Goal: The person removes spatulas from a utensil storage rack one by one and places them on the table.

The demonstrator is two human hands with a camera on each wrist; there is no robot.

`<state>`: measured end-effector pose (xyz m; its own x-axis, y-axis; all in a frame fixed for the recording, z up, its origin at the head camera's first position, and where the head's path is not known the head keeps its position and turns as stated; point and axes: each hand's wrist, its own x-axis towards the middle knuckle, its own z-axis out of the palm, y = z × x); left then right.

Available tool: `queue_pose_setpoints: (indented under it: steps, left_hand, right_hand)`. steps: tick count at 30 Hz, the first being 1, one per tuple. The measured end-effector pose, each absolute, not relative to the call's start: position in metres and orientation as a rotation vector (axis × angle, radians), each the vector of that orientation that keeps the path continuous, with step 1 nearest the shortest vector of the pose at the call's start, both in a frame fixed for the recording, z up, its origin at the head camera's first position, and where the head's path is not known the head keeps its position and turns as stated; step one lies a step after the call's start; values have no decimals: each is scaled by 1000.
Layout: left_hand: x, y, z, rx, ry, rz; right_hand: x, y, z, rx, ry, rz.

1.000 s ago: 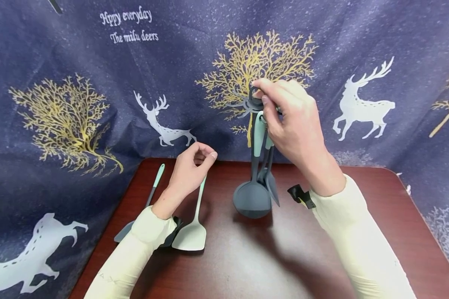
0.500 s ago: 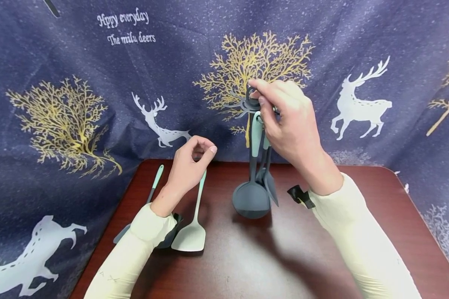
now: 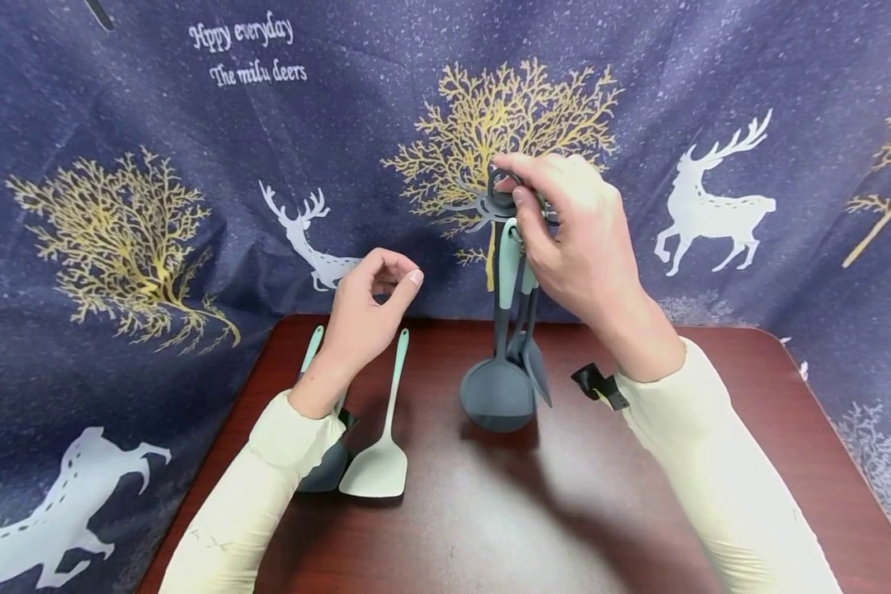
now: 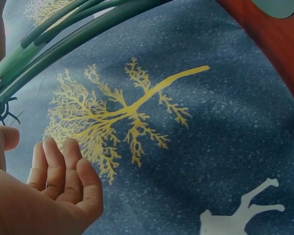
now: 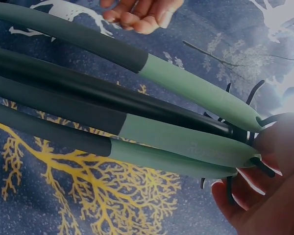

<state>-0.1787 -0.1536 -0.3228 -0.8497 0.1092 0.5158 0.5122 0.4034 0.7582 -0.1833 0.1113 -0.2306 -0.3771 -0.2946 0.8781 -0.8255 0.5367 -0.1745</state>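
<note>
My right hand (image 3: 582, 235) pinches the ring at the top of a dark utensil rack (image 3: 483, 206) with thumb and fingers. From its hooks hang a round grey ladle (image 3: 497, 396) and other grey utensils with mint-green handles. In the right wrist view, three mint handles (image 5: 201, 93) hang around the dark pole (image 5: 176, 110). The rack's base is hidden behind the ladle. Left of the rack, my left hand (image 3: 367, 305) hovers with loosely curled fingers, holding nothing. Below it lies a cream turner (image 3: 377, 469) with a mint handle.
Left of the turner lies a grey utensil (image 3: 325, 470), partly under my left sleeve. Another mint handle (image 3: 312, 346) shows farther left. A dark brown table (image 3: 445, 528) carries everything, and a blue deer-print cloth (image 3: 386, 99) hangs behind it.
My left hand has risen and shifted slightly left, uncovering the top of the cream turner's handle. My right hand stays at the rack's ring, and the hanging utensils have hardly moved.
</note>
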Motion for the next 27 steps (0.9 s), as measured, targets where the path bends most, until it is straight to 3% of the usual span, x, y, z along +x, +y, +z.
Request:
queue_pose_setpoints:
  steps: [27]
  left_hand:
    - [-191,-141,-283,-699,-2154,-1442]
  right_hand:
    - [-183,115,-235,870,-1879,818]
